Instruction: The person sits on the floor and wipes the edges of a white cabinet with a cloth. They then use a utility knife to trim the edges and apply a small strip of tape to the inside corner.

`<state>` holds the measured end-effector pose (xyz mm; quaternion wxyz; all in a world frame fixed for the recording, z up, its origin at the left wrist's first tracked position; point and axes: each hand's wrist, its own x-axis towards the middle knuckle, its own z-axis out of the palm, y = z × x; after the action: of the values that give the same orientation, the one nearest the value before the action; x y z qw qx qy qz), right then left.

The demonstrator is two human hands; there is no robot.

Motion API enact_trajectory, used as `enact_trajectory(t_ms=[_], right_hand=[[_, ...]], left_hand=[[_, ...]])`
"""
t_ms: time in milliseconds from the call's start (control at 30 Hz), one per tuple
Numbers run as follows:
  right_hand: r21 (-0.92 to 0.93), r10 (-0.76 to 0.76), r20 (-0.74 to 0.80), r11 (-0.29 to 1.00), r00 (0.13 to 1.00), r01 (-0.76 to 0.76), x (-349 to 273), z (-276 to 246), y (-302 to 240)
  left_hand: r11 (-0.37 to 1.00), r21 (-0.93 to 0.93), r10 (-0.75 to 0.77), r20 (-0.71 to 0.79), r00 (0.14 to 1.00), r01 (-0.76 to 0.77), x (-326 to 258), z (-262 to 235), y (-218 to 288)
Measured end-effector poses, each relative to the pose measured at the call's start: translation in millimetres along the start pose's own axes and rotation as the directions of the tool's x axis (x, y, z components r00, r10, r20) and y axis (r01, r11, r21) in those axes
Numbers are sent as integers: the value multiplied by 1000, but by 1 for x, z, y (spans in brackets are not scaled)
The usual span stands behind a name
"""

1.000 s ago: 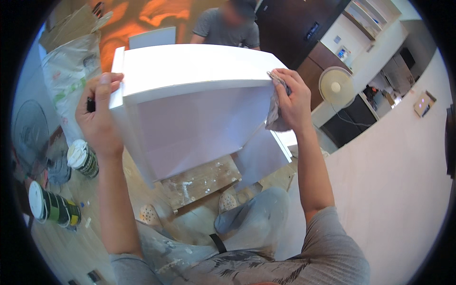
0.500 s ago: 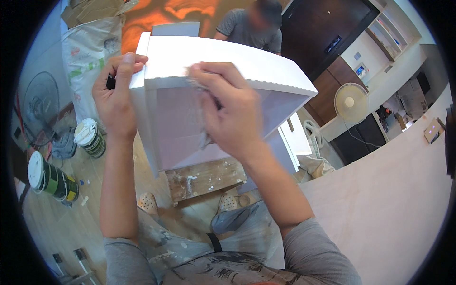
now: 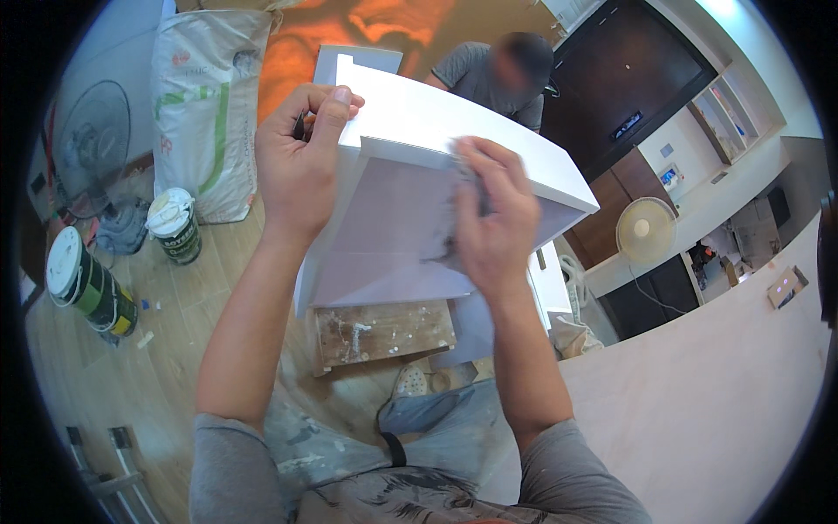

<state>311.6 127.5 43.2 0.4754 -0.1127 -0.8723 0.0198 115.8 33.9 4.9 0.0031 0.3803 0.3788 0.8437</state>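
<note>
I hold a white box-shaped cabinet piece (image 3: 393,236) up in front of me, its pale inner face turned toward me. My left hand (image 3: 301,166) grips its upper left corner, with a small dark object tucked between the fingers. My right hand (image 3: 493,223) lies flat against the inner face and presses a small grey sheet (image 3: 445,255) onto it. The hand and sheet are motion-blurred. Most of the sheet is hidden under the palm.
Another person (image 3: 497,74) stands behind the box. Two paint cans (image 3: 87,284) (image 3: 175,225), a floor fan (image 3: 87,140) and a big sack (image 3: 205,105) are at the left. A paint-stained wooden board (image 3: 384,332) lies below. A white fan (image 3: 646,231) and a large pale panel (image 3: 698,393) are at the right.
My right hand left the box's right edge, came onto the inner face and has slid rightward over it. The box has tilted slightly. My left hand keeps its grip.
</note>
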Motion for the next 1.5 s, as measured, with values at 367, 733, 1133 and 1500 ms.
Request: enact_trajectory(t_ms=[367, 733, 1133, 1500], right_hand=[[60, 60, 60, 996, 996, -63, 5, 3, -20], [-57, 41, 44, 998, 998, -38, 3, -32, 17], [-154, 128, 129, 982, 983, -108, 8, -45, 5], [-206, 149, 167, 972, 975, -113, 12, -39, -13]], left_hand=[[999, 40, -11, 37, 999, 10, 1, -4, 4], [1000, -19, 20, -10, 1000, -20, 0, 2, 1], [1000, 7, 19, 4, 1000, -19, 0, -1, 3], [999, 4, -47, 12, 999, 47, -2, -3, 3]])
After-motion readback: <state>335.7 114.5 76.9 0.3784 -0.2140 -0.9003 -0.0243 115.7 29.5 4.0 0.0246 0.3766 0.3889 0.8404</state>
